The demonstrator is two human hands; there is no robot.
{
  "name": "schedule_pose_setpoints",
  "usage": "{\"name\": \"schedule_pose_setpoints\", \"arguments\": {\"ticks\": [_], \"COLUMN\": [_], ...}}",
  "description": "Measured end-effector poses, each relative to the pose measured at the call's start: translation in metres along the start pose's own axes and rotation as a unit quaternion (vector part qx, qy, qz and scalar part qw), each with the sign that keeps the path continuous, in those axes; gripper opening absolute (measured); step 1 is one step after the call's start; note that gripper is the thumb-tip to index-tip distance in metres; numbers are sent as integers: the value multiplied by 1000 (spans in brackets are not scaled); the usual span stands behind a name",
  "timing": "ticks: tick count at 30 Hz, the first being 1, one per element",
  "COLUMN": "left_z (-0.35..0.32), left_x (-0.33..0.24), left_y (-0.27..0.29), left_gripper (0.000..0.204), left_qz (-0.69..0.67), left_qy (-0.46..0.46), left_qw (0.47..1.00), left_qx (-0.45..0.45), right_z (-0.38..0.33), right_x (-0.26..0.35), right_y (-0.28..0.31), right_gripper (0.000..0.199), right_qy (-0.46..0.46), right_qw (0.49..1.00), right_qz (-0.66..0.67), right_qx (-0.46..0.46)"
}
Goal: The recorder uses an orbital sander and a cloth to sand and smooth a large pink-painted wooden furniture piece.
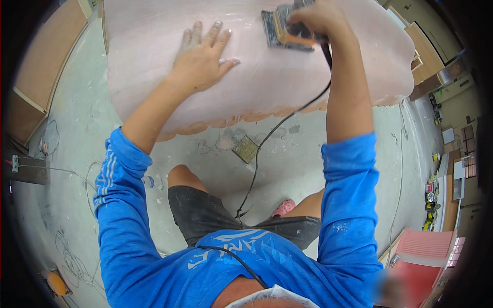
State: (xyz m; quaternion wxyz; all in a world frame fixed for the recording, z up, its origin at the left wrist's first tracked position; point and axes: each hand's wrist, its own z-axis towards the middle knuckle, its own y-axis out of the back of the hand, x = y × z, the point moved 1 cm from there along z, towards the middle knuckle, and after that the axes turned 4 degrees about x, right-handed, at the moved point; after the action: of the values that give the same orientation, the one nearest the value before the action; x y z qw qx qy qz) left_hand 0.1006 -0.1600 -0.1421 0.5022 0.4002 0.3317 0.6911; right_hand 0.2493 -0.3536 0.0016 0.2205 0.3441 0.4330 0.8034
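Observation:
A large pale pink, dusty panel (141, 51) with a wavy, orange-brown near edge fills the upper middle. My left hand (199, 64) lies on it with fingers spread, fingertips whitened by dust, holding nothing. Farther right, my right hand (321, 20) is closed around the body of an orange and black power sander (295, 41), its flat base against the panel. Part of the sander is cut off by the upper edge of the view. A black cord (275, 128) runs from it over the panel's edge and down between my legs.
On the grey floor lies a yellowish square piece (247, 149) below the panel's edge. Loose cables (74, 262) coil at the left, near a wooden panel (49, 66). Shelves with several tools (430, 197) and a pink ribbed object (425, 247) stand at the right.

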Motion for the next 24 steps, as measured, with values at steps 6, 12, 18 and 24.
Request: {"name": "schedule_pose_setpoints", "arguments": {"ticks": [6, 12, 18, 24], "left_z": [9, 26, 41, 74], "left_x": [-27, -33, -38, -39], "left_y": [5, 3, 2, -4], "left_gripper": [87, 93, 96, 107], "left_qz": [-36, -66, -70, -86], "left_qy": [-66, -114, -113, -128], "left_qw": [997, 991, 990, 987], "left_qx": [13, 24, 55, 41], "right_z": [-146, -175, -29, 11], "right_x": [-53, -75, -60, -43], "right_y": [-59, -74, 2, 32], "right_gripper": [74, 77, 77, 86], "right_qy": [54, 42, -10, -77], "right_qw": [973, 957, 999, 994], "right_qz": [61, 71, 2, 27], "right_qx": [-217, -279, -31, 78]}}
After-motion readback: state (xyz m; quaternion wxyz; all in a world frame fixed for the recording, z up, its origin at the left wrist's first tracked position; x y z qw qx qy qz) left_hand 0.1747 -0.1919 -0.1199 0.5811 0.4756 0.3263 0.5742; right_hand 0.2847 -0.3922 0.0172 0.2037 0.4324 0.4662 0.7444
